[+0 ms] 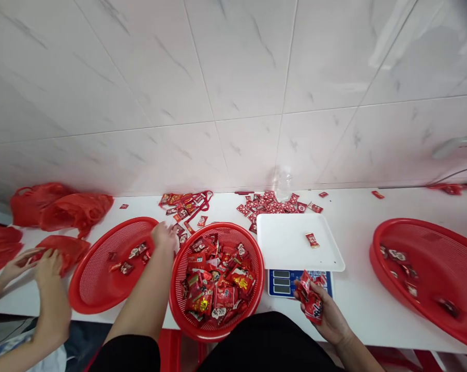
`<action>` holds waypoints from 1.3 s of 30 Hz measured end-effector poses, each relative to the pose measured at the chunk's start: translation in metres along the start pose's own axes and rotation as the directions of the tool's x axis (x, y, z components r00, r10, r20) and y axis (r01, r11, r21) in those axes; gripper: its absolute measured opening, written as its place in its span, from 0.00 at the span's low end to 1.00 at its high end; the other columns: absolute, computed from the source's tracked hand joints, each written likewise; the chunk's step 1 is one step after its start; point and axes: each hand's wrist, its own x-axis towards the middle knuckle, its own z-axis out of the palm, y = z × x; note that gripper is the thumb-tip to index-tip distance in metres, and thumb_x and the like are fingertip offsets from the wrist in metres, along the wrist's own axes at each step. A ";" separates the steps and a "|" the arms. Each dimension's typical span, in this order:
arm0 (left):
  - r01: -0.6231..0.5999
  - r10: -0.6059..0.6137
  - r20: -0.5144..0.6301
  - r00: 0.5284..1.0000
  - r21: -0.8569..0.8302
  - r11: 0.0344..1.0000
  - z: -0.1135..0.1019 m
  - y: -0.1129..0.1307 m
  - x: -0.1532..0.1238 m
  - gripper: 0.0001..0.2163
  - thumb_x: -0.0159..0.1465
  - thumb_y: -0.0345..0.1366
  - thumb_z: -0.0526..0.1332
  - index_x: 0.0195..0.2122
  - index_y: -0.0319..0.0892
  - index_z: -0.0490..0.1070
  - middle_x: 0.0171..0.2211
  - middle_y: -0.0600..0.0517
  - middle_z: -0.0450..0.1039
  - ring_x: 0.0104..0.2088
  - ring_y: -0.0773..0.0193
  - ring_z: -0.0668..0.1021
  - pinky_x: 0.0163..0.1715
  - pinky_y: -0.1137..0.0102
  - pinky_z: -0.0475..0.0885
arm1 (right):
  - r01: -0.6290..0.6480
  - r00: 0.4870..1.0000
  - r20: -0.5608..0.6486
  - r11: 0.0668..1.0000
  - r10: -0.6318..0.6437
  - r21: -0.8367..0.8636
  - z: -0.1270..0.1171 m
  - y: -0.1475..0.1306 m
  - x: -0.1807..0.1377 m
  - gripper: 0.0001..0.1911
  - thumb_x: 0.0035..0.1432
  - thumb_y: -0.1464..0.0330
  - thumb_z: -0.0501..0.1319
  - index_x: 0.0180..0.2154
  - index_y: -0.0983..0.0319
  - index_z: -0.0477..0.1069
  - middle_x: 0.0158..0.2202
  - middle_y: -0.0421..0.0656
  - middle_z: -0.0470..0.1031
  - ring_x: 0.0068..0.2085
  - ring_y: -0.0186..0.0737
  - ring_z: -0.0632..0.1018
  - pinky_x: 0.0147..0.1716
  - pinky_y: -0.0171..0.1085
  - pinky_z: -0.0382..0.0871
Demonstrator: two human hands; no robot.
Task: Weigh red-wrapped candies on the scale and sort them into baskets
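Sweets [313, 305] in red wrappers, clutched in the closed right hand [330, 320] just before the blue scale [282, 283], a single sweet [312, 239] lying on its white tray [287, 248]. Left hand [164, 235] down at the rim of a shallow red basket [97, 294], grip impossible to tell, beside a deeper red basket [225, 230] heaped with wrapped sweets. Farther left, another person's hands [43, 263] on a red bag [68, 248].

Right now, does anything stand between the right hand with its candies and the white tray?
Nothing visible does. The right hand holds the candies at the scale's near edge, just before the tray. One loose candy lies on the tray, apart from the hand.
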 end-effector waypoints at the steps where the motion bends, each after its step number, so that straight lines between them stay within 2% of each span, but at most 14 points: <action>1: 0.024 -0.030 0.130 0.991 0.046 0.999 0.023 -0.011 -0.015 0.09 0.62 0.29 0.55 0.44 0.37 0.66 0.34 0.52 0.70 0.32 0.69 0.74 0.34 0.69 0.72 | 0.006 1.000 -0.003 1.000 -0.006 0.006 -0.001 0.000 0.000 0.16 0.50 0.67 0.67 0.41 0.64 0.70 0.39 0.44 0.79 0.36 0.42 0.80 0.23 0.33 0.74; 3: -0.116 0.038 0.396 0.918 0.173 0.978 0.071 -0.036 -0.062 0.10 0.60 0.29 0.56 0.44 0.41 0.67 0.36 0.52 0.70 0.33 0.68 0.74 0.36 0.70 0.72 | 0.014 1.000 -0.013 1.000 -0.014 0.023 -0.002 -0.002 0.000 0.16 0.50 0.66 0.67 0.41 0.64 0.70 0.38 0.44 0.79 0.34 0.42 0.80 0.22 0.33 0.74; 4: -0.233 0.069 0.570 0.819 0.221 0.947 0.093 -0.049 -0.091 0.10 0.60 0.30 0.56 0.43 0.42 0.68 0.39 0.51 0.71 0.35 0.67 0.74 0.38 0.68 0.72 | 0.016 1.000 -0.019 0.999 -0.016 0.033 -0.002 -0.002 0.000 0.16 0.50 0.66 0.67 0.41 0.64 0.70 0.38 0.44 0.79 0.34 0.41 0.80 0.22 0.34 0.73; 6: -0.458 0.074 0.850 0.522 0.206 0.865 0.131 -0.077 -0.153 0.10 0.59 0.30 0.55 0.42 0.42 0.69 0.43 0.49 0.71 0.42 0.63 0.74 0.45 0.65 0.70 | 0.020 0.999 -0.030 0.999 -0.018 0.051 -0.004 -0.003 -0.003 0.16 0.50 0.66 0.66 0.41 0.64 0.70 0.37 0.43 0.79 0.34 0.41 0.80 0.23 0.34 0.74; 7: -0.569 0.054 0.951 0.304 0.135 0.811 0.146 -0.089 -0.184 0.12 0.59 0.29 0.55 0.44 0.42 0.69 0.46 0.48 0.70 0.46 0.62 0.72 0.49 0.64 0.67 | 0.024 0.999 -0.038 0.998 -0.022 0.059 -0.005 -0.004 -0.004 0.17 0.50 0.66 0.66 0.42 0.64 0.70 0.37 0.44 0.79 0.34 0.41 0.80 0.23 0.34 0.74; 8: -0.665 0.031 0.994 0.104 0.047 0.746 0.158 -0.101 -0.211 0.14 0.59 0.29 0.55 0.46 0.41 0.69 0.50 0.47 0.68 0.51 0.60 0.69 0.54 0.62 0.63 | 0.032 0.999 -0.045 0.997 -0.029 0.066 -0.007 -0.004 -0.006 0.17 0.50 0.66 0.66 0.42 0.64 0.70 0.37 0.44 0.79 0.34 0.41 0.80 0.23 0.34 0.73; 10: -0.782 -0.044 0.985 -0.164 -0.103 0.615 0.175 -0.121 -0.255 0.18 0.60 0.31 0.54 0.52 0.42 0.65 0.58 0.45 0.59 0.59 0.56 0.60 0.58 0.60 0.56 | 0.051 0.997 -0.054 0.995 -0.047 0.080 -0.012 -0.003 -0.012 0.17 0.50 0.66 0.66 0.42 0.64 0.70 0.36 0.44 0.79 0.35 0.41 0.80 0.23 0.34 0.73; 12: -0.840 -0.106 0.946 -0.307 -0.217 0.497 0.187 -0.135 -0.282 0.22 0.61 0.31 0.53 0.58 0.41 0.59 0.62 0.44 0.51 0.63 0.52 0.53 0.59 0.56 0.53 | 0.074 0.996 -0.058 0.992 -0.069 0.099 -0.020 0.000 -0.016 0.17 0.51 0.65 0.66 0.42 0.64 0.70 0.35 0.44 0.80 0.35 0.42 0.80 0.24 0.33 0.73; 14: -0.879 -0.175 0.916 -0.361 -0.272 0.391 0.196 -0.142 -0.295 0.23 0.61 0.29 0.52 0.58 0.44 0.58 0.63 0.45 0.50 0.63 0.50 0.49 0.58 0.52 0.51 | 0.082 0.994 -0.077 0.988 -0.072 0.130 -0.030 0.003 -0.019 0.17 0.50 0.64 0.66 0.42 0.64 0.70 0.34 0.44 0.80 0.35 0.42 0.80 0.25 0.34 0.73; 20: -0.921 -0.226 0.919 -0.322 -0.249 0.299 0.203 -0.136 -0.288 0.14 0.64 0.30 0.47 0.46 0.42 0.68 0.48 0.43 0.67 0.51 0.52 0.67 0.47 0.59 0.63 | 0.086 0.979 -0.197 0.972 -0.043 0.217 -0.051 0.011 -0.022 0.19 0.47 0.65 0.68 0.42 0.61 0.69 0.34 0.41 0.80 0.35 0.43 0.80 0.24 0.34 0.73; 25: -0.802 -0.145 0.989 -0.027 0.065 0.594 0.164 -0.118 -0.261 0.14 0.63 0.32 0.49 0.48 0.44 0.65 0.42 0.48 0.71 0.41 0.59 0.73 0.41 0.66 0.67 | 0.036 0.983 -0.181 0.992 -0.013 0.121 -0.039 0.007 -0.015 0.19 0.48 0.64 0.68 0.41 0.62 0.68 0.35 0.43 0.80 0.36 0.42 0.80 0.26 0.34 0.73; 32: -0.207 -0.275 0.872 0.404 0.380 0.902 0.071 -0.080 -0.209 0.15 0.60 0.39 0.55 0.48 0.44 0.63 0.30 0.54 0.70 0.25 0.68 0.73 0.26 0.73 0.68 | -0.001 0.993 -0.119 0.997 -0.008 -0.080 -0.004 -0.020 0.031 0.18 0.47 0.61 0.68 0.37 0.64 0.70 0.30 0.45 0.79 0.32 0.40 0.80 0.26 0.33 0.75; 35: -0.051 -0.345 0.795 0.499 0.425 0.904 0.034 -0.071 -0.195 0.16 0.58 0.42 0.58 0.47 0.44 0.64 0.29 0.54 0.71 0.25 0.67 0.73 0.26 0.74 0.68 | 0.012 0.988 -0.149 0.984 -0.039 -0.176 0.012 -0.035 0.049 0.17 0.48 0.60 0.66 0.36 0.65 0.70 0.29 0.45 0.78 0.30 0.40 0.80 0.24 0.33 0.75; 39: 0.103 -0.442 0.713 0.544 0.467 0.878 0.006 -0.068 -0.187 0.17 0.57 0.42 0.60 0.46 0.44 0.64 0.28 0.54 0.70 0.25 0.68 0.73 0.24 0.74 0.68 | 0.082 0.985 -0.131 0.973 -0.112 -0.214 0.027 -0.052 0.057 0.18 0.49 0.61 0.66 0.40 0.62 0.70 0.33 0.45 0.78 0.32 0.41 0.80 0.27 0.36 0.77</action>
